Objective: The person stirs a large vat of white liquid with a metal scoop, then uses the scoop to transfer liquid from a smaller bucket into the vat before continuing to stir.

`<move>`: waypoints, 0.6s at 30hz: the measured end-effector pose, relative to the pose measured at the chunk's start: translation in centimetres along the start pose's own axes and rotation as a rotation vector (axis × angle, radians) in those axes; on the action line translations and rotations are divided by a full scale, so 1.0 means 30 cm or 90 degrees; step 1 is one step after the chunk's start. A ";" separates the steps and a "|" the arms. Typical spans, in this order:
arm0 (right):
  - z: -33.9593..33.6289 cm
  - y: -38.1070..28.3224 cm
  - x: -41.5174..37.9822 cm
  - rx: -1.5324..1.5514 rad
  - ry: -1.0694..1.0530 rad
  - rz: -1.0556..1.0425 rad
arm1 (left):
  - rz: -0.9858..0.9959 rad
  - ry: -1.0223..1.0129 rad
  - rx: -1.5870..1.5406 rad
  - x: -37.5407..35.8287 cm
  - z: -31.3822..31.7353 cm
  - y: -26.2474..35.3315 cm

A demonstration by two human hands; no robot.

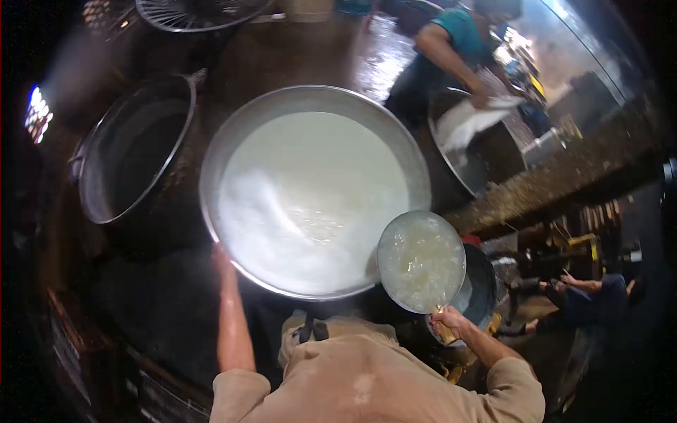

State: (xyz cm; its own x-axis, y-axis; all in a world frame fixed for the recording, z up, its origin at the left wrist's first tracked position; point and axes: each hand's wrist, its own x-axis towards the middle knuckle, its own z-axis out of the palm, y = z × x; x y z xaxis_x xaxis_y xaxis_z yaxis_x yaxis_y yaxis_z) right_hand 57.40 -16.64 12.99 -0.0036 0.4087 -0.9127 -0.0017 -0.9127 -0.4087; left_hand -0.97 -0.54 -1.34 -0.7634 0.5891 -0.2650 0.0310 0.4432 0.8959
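My right hand [450,323] grips the round steel ladle pan [421,261], full of pale liquid, beside the wide steel pan of frothing milk [310,197] mid-frame, mostly full still, while my left hand [223,259] rests on its rim, grip unclear.

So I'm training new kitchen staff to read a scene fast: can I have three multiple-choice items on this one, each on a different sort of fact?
1. Where is the small pan?
A. at the right rim of the big pan
B. inside the dark pot
C. on the floor

2. What colour is the liquid in the big pan?
A. red
B. white
C. green

3. What does the right hand do?
A. hangs free
B. holds the small pan's handle
C. holds a cloth

Answers: 1 A, it overlaps that rim; 2 B, it looks milky and foamy; 3 B, the fingers close round the handle.
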 end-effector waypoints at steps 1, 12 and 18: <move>0.062 -0.038 0.042 -0.016 -0.013 0.000 | -0.004 0.025 0.076 0.049 0.028 -0.045; 0.791 -0.302 0.510 0.042 -0.100 -0.042 | 0.043 0.083 0.225 -0.068 0.012 0.134; 1.060 -0.373 0.709 0.106 -0.103 -0.074 | 0.130 0.118 0.222 -0.059 0.025 0.104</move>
State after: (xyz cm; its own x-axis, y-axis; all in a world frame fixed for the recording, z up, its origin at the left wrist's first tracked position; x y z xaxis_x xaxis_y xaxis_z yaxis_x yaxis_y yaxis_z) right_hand 25.55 2.26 -1.71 -0.1537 0.5180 -0.8415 -0.1768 -0.8523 -0.4923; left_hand 0.98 0.30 1.65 -0.8205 0.5716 0.0023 0.3851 0.5497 0.7413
